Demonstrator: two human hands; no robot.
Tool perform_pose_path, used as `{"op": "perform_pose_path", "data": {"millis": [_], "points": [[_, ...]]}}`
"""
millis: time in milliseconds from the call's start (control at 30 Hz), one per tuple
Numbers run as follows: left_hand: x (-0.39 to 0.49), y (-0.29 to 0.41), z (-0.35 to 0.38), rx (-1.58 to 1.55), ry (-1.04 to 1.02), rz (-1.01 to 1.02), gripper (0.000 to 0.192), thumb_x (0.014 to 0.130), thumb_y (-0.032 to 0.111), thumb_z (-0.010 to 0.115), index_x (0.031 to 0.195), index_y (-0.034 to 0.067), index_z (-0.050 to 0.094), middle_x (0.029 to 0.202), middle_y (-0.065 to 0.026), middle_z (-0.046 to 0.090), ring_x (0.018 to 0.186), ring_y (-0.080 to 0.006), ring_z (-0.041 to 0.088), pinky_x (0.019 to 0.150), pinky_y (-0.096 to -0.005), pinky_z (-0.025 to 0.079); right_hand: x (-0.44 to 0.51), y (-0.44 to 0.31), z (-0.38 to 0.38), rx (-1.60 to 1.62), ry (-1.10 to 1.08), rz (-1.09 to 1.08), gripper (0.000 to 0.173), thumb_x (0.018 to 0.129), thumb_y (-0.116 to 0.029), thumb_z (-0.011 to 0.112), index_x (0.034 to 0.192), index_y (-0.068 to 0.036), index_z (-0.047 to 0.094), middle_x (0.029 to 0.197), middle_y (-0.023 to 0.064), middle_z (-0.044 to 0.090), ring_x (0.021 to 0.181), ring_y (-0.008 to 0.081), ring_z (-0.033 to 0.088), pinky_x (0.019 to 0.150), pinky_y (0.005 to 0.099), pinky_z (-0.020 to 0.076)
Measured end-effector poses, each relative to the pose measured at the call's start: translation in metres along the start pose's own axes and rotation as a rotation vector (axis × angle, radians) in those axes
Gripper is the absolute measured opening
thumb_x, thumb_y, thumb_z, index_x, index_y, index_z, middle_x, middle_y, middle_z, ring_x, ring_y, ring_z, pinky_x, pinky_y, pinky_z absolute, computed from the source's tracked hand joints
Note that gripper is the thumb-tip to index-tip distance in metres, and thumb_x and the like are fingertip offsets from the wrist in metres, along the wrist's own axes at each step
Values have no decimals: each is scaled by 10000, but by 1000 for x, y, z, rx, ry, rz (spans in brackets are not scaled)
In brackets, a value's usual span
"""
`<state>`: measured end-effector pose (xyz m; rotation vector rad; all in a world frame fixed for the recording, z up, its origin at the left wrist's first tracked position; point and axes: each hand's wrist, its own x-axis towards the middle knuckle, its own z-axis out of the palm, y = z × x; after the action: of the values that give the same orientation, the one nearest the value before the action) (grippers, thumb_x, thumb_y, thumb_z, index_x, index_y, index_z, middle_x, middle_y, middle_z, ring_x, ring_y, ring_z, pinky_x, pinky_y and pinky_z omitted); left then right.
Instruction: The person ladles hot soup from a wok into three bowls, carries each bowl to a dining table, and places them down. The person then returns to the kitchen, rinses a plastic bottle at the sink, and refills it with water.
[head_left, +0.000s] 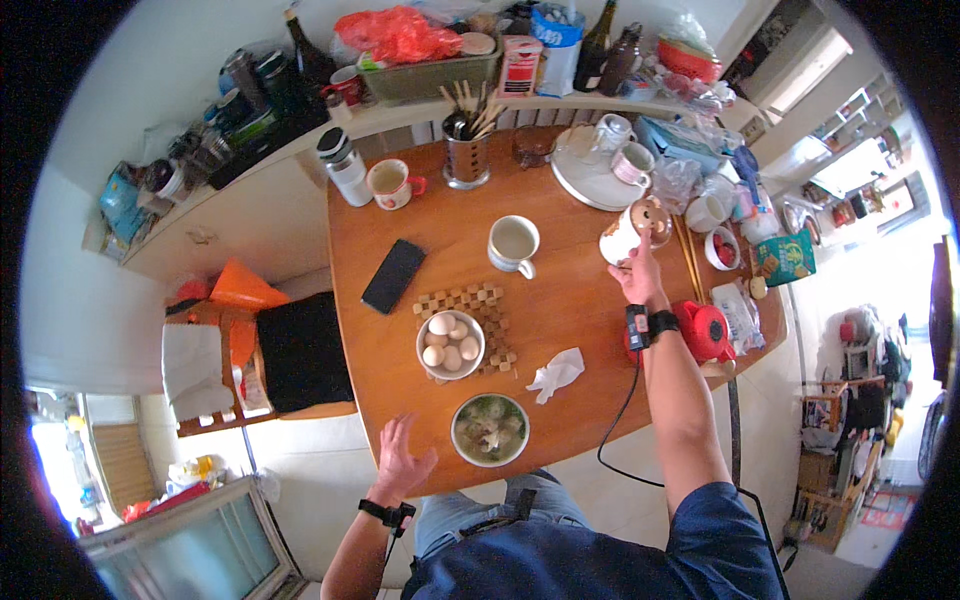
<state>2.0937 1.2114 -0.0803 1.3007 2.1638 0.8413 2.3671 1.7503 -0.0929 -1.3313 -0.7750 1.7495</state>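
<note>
My right hand (641, 276) grips a white mug with a brown bear-shaped lid (621, 234) at the table's right side. The index finger stretches up along the lid; the palm hides any handle. Fingers apart and holding nothing, my left hand (403, 456) is by the front left table edge. Just right of it stands a bowl of soup (490, 430) with greens and pale lumps. Behind the soup, a white bowl (455, 369) of several eggs (451, 349) rests on a wooden block trivet (495, 326). A crumpled tissue (559, 373) lies to the right.
A white cup (514, 244) of liquid stands mid-table, with a black phone (393, 276) to its left. Chopsticks (688, 259), a bowl of red fruit (722, 249) and a red pot-like object (701, 330) crowd the right side. A cable (611, 442) hangs from my right wrist.
</note>
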Motion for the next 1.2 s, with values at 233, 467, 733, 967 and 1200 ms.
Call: {"op": "perform_pose_path", "data": {"millis": [233, 467, 733, 967, 1200], "points": [[-18, 6, 5, 37, -164, -1, 949, 699, 311, 791, 1527, 35, 417, 1491, -236, 473, 1361, -439, 446, 1161, -550, 358, -95, 16, 16, -141, -70, 30, 669, 987, -361, 726, 1521, -95, 423, 1387, 125, 444, 1110, 238, 494, 1099, 524, 488], [-21, 30, 17, 95, -251, -31, 1068, 683, 424, 882, 1541, 20, 391, 1500, -246, 472, 1390, -449, 427, 1184, -558, 337, -260, 94, 6, -1056, -700, -170, 917, 789, -306, 924, 1521, -16, 453, 1484, 188, 563, 1375, 295, 560, 1125, 427, 501], [1, 34, 29, 91, -207, 69, 1085, 690, 540, 900, 1516, 25, 423, 1453, -184, 534, 1365, -375, 464, 1146, -535, 356, -292, 176, 3, -1532, -749, -518, 1219, 656, -480, 944, 1586, -25, 301, 1586, 212, 394, 1506, 413, 348, 1176, 591, 347], [6, 30, 36, 178, -235, 114, 1046, 702, 586, 882, 1494, 35, 477, 1419, -169, 554, 1325, -364, 481, 1137, -513, 352, -277, 193, -23, -1397, -713, -661, 1086, 678, -537, 908, 1529, -72, 421, 1592, 213, 371, 1506, 452, 320, 1183, 623, 312], [18, 43, 66, 144, -212, 191, 1045, 714, 627, 855, 1490, 31, 490, 1408, -170, 561, 1311, -354, 485, 1129, -517, 345, -262, 172, -45, -1418, -660, -696, 1040, 657, -514, 923, 1491, -68, 489, 1623, 201, 349, 1514, 443, 322, 1179, 615, 316]]}}
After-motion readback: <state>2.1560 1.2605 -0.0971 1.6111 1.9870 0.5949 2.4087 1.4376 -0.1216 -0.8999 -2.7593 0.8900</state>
